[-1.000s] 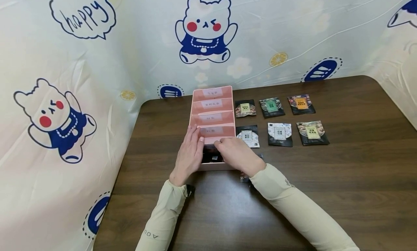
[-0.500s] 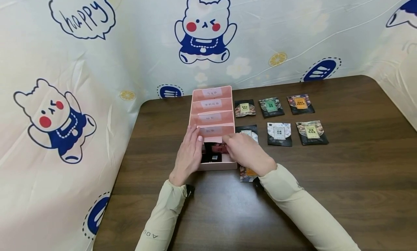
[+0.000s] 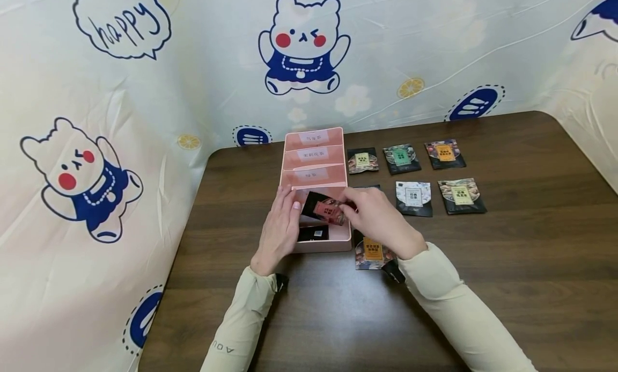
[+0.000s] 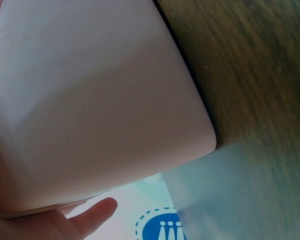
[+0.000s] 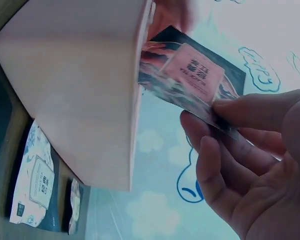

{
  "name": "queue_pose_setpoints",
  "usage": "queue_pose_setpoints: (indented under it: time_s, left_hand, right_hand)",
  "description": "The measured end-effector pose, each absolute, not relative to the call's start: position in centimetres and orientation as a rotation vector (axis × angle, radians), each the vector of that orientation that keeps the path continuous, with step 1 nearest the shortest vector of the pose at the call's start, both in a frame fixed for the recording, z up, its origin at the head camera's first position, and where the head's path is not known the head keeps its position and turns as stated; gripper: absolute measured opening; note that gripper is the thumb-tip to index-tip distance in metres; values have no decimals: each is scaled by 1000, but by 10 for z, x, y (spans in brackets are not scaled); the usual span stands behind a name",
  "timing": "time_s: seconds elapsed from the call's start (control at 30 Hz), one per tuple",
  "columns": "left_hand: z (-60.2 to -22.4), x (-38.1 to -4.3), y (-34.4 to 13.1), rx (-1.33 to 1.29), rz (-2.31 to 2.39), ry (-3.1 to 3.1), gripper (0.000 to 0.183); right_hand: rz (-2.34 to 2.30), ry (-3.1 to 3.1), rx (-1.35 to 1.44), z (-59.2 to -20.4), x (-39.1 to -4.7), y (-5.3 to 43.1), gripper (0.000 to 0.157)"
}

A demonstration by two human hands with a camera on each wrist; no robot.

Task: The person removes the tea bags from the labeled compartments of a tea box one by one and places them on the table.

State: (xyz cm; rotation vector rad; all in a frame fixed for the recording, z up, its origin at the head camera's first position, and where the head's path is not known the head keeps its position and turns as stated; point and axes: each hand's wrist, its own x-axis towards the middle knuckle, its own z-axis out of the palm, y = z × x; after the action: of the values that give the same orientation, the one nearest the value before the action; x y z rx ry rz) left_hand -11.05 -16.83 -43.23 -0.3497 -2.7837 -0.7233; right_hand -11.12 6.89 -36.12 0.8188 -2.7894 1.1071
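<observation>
A pink divided box (image 3: 322,246) with labelled compartments stands on the table. My left hand (image 3: 277,224) rests along its left rim, fingers straight. In the left wrist view, one fingertip (image 4: 106,206) sticks out past the box edge. Between thumb and fingers, my right hand (image 3: 374,216) pinches a black tea sachet with a red label (image 3: 328,210) by its right end. This sachet is tilted over the front compartment; in the right wrist view it overlaps the box rim, above the wall. Another black sachet (image 3: 313,233) lies inside that compartment.
Several tea sachets lie right of the box, among them a green-labelled one (image 3: 402,158), a white one (image 3: 413,198) and an orange-labelled one (image 3: 372,253) below my right hand. A printed cloth (image 3: 217,66) hangs behind the brown table (image 3: 318,318).
My right hand has drawn back to the right and lifted, bringing the red-labelled sachet up from the front compartment into plain sight. The left hand has stayed at the box's left rim.
</observation>
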Motion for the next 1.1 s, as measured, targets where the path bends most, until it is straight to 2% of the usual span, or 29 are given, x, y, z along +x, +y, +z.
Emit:
queue_pose_setpoints:
  time_s: [0.43,1.1]
  left_hand:
    - [-432,-112,-168,-319,-725,-2800,49]
    - [-434,-112,-168,-333,-725,-2770,49]
  right_hand:
    - [1382,-2620,603,-361,-114,94,7]
    - [1394,-2651,340,-373,-105,141,6]
